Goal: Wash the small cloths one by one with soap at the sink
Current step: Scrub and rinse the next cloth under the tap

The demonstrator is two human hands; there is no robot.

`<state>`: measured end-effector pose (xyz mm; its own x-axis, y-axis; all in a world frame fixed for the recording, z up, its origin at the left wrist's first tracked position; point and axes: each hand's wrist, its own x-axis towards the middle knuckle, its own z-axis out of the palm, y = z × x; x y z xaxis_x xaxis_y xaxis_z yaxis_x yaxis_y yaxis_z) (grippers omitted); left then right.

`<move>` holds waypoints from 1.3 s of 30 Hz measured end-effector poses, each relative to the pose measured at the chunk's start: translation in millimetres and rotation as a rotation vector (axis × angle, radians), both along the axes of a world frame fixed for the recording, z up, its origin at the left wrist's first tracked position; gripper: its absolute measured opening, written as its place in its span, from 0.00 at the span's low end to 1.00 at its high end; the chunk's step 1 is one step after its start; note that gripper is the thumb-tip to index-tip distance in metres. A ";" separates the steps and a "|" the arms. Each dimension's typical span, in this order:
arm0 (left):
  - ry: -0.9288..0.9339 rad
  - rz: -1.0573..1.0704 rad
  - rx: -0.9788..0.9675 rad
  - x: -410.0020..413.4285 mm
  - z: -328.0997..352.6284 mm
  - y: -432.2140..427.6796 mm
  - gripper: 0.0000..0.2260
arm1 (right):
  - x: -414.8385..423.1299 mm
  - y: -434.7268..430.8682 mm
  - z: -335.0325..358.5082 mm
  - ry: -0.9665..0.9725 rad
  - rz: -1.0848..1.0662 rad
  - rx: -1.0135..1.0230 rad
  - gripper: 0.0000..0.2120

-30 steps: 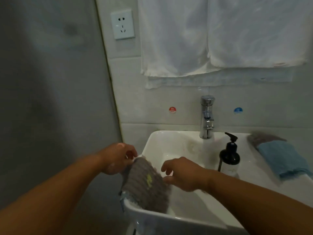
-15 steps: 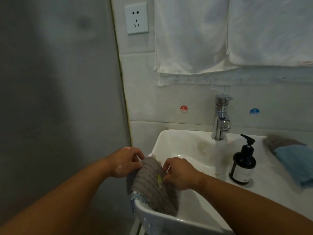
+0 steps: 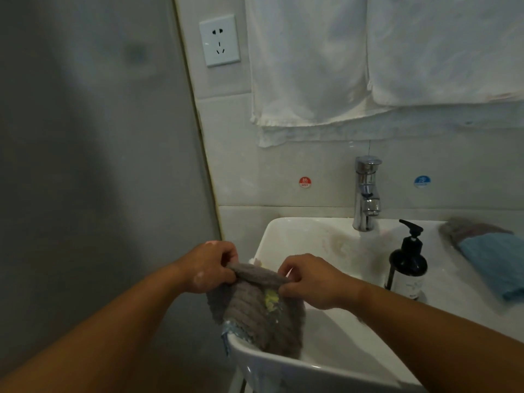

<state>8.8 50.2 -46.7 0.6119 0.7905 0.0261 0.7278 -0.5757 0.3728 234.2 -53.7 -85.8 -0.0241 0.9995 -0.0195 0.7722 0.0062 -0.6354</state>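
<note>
Cloth first: a grey ribbed cloth (image 3: 255,313) hangs over the near left corner of the white sink (image 3: 272,361), its lower part draped against the inside of the basin. A yellowish smear (image 3: 270,300) sits on it near the top right. The left hand (image 3: 211,269) pinches the cloth's upper edge at the left, its grip closed on the fabric. The right hand (image 3: 312,280) pinches the same edge at the right, its grip likewise closed on the cloth, so the top edge is stretched between them.

At the back of the sink stands a chrome tap (image 3: 366,194); a pale blur below its spout may be running water. Just right of it a dark pump bottle (image 3: 408,265) stands on the sink's ledge. Farther right a blue cloth (image 3: 493,253) lies on another grey one (image 3: 467,229). White towels (image 3: 306,66) hang on the wall above, beside a socket (image 3: 219,40).
</note>
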 end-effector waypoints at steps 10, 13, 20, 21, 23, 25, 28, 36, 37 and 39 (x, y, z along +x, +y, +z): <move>-0.202 -0.085 -0.313 12.1 62.4 -38.7 0.12 | 32.2 -35.1 36.9 0.150 0.082 0.101 0.06; -0.310 -0.114 -0.500 37.1 65.6 -55.8 0.11 | 64.0 -56.5 50.1 0.162 0.056 0.084 0.05; -0.161 -0.178 -0.688 122.5 -3.9 -81.1 0.15 | 132.5 -92.0 11.1 -0.100 -0.078 -0.201 0.04; -0.116 -0.179 -0.689 132.8 -15.7 -82.7 0.16 | 135.8 -91.5 -0.7 -0.151 -0.065 -0.210 0.06; -0.057 -0.176 -0.679 148.1 -33.1 -83.1 0.16 | 140.6 -89.5 -17.6 -0.190 -0.042 -0.215 0.15; -0.025 -0.175 -0.629 157.3 -43.6 -79.2 0.14 | 146.4 -85.6 -24.3 -0.203 -0.052 -0.233 0.26; 0.047 -0.209 -0.484 166.5 -52.8 -68.5 0.09 | 157.2 -79.7 -29.2 -0.253 -0.053 -0.243 0.35; 0.136 -0.256 -0.363 184.8 -73.7 -48.2 0.13 | 183.8 -72.9 -27.3 -0.339 -0.014 -0.252 0.37; 0.123 -0.260 -0.355 186.4 -76.4 -47.2 0.13 | 187.4 -72.1 -26.3 -0.348 -0.012 -0.257 0.37; 0.118 -0.263 -0.314 188.1 -82.1 -45.3 0.12 | 194.1 -70.8 -25.6 -0.366 -0.013 -0.270 0.36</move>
